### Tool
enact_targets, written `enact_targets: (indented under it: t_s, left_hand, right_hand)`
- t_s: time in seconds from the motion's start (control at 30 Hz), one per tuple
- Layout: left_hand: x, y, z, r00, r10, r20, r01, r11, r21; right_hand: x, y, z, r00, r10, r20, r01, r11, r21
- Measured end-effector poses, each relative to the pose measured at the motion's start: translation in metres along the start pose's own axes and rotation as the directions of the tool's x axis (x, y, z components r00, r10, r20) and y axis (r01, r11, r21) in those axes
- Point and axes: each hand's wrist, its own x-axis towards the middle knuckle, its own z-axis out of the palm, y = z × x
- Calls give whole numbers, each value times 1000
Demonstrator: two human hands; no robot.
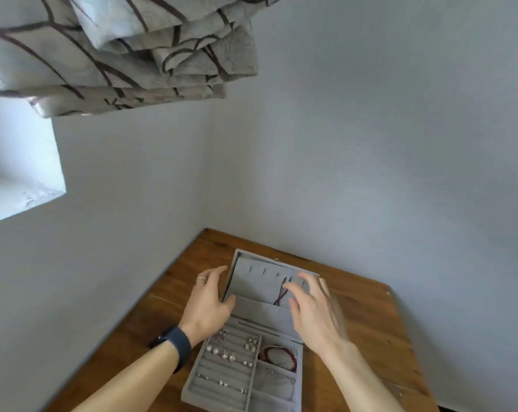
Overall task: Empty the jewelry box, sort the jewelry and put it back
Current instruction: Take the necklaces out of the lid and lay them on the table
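No readable text, labels or numbers anywhere.

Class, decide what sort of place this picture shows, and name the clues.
Probably a room in a home: a wooden table in a wall corner, a patterned curtain above a window, an open jewelry box.

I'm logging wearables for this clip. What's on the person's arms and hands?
No sleeves are in view. The left hand has a thin silver ring on one finger, and a wide dark band, like a watch or fitness tracker, wraps that wrist. The right hand shows no ring or band, though it is motion-blurred.
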Motion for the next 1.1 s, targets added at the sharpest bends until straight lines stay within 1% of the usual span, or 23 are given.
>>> enact_targets:
  t_s: [0.07,0.2,0.27,0.33,0.5,0.63,0.7,0.77,0.87,0.97,1.03,1.1]
  left_hand:
    - [15,-5,2,997,-69,41,73,993,-93]
    - [36,-15,6,983,-127,131,148,975,-165]
    - [39,-19,8,976,-124,177,153,974,-165]
    - [39,-21,11,976,-106,192,138,976,-166]
    - [35,-20,12,985,-76,156,105,976,-190]
    - [33,-18,11,986,-69,154,97,978,-184]
    - [33,-16,10,985,-72,158,99,980,-171]
    - [33,-14,10,983,-81,163,105,984,-146]
    - [31,-6,7,984,-105,143,116,991,-72]
    - [25,9,-4,991,-104,88,104,995,0]
    - [19,26,-14,997,-59,56,58,998,28]
    - [12,48,-26,999,14,50,-16,999,29]
  right_hand:
    - [17,5,6,999,-38,24,39,997,-62]
    - [44,11,15,992,-100,78,110,984,-139]
    - [50,12,19,984,-119,132,141,976,-165]
    - [53,11,23,975,-124,187,159,969,-191]
    - [54,5,20,975,-123,183,170,949,-267]
    - [59,10,1,979,-174,104,194,952,-237]
    - [60,11,-16,987,-157,39,161,973,-164]
    - [58,12,-34,989,-130,-69,126,990,-58]
    - [53,8,-58,970,-114,-212,131,989,64]
    - [49,3,-84,955,-138,-262,164,983,80]
    - [45,-2,-101,953,-151,-262,174,982,68]
    - [39,-7,-118,949,-170,-267,188,981,44]
